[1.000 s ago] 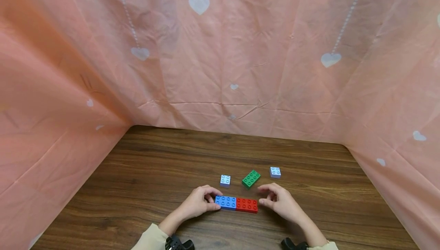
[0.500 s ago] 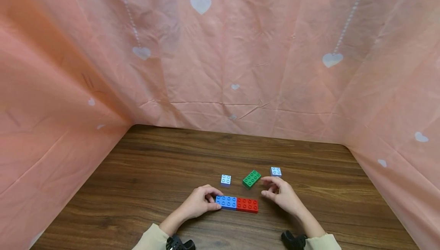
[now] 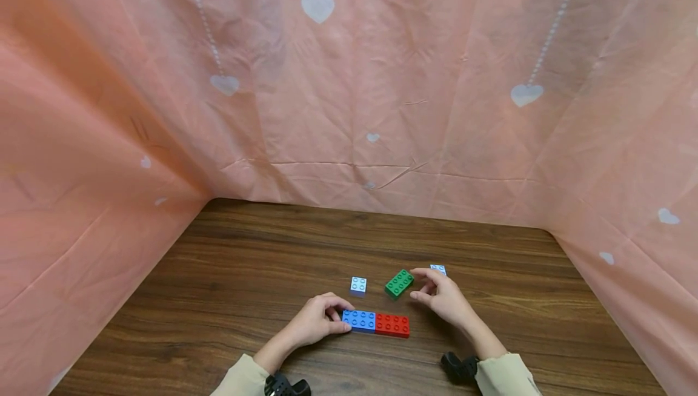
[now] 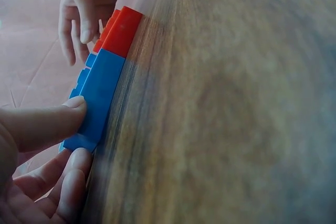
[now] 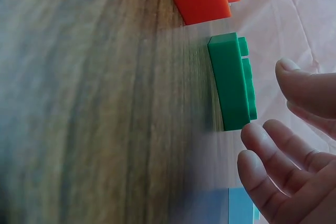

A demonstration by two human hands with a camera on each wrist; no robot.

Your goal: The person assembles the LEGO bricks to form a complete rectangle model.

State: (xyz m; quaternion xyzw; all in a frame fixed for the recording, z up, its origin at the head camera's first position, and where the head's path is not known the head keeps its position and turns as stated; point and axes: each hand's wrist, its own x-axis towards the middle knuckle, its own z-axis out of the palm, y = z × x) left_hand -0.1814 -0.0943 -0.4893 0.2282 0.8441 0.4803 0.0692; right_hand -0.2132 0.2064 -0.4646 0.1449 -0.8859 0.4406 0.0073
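My left hand [image 3: 313, 321] pinches the left end of a blue building brick [image 3: 359, 320], its thumb along the near side in the left wrist view. A red building brick [image 3: 392, 326] sits end to end with the blue one, both studs up on the table. My right hand [image 3: 448, 299] is beside a green building brick [image 3: 399, 283], fingers relaxed and holding nothing. In the right wrist view the fingertips hover close by one end of the green brick [image 5: 231, 82]. A small light-blue brick [image 3: 438, 269] lies partly hidden behind the right hand.
Another small light-blue brick [image 3: 358, 286] lies beyond the blue brick, left of the green one. All the bricks lie on a dark wooden table [image 3: 262, 250]. A pink curtain [image 3: 349, 111] with white hearts encloses the back and sides.
My right hand has moved away from the red brick's right end, forward to the green brick, now partly covering the right light-blue brick. The left hand keeps its grip on the blue brick.
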